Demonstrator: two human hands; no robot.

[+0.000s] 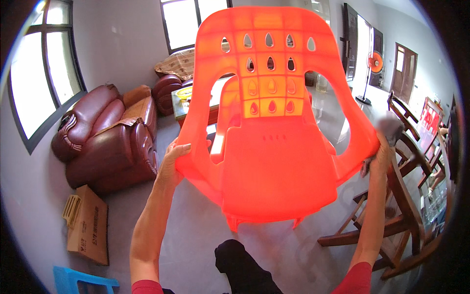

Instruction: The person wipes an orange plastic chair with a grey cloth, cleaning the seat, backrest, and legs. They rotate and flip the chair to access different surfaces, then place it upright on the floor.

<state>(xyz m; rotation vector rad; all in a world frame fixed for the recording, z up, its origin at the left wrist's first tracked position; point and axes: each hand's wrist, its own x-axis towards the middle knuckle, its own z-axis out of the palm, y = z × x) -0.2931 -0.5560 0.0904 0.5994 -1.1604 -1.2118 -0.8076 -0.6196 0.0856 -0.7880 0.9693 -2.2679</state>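
Holding the red chair (279,166) by both its arms, the person has it upright in front of the body. The left hand (175,157) is clamped on one outer edge, thumb on top. The right hand (383,147) is closed on the opposite edge, most fingers hidden from me, and a grey cloth (390,126) sticks out around it. Whether the chair's legs touch the floor (191,250), I cannot tell. On the right, wooden chairs (409,201) are close, so the room is narrow there. On the left, more floor lies before the box (93,230) and the sofa (98,169).
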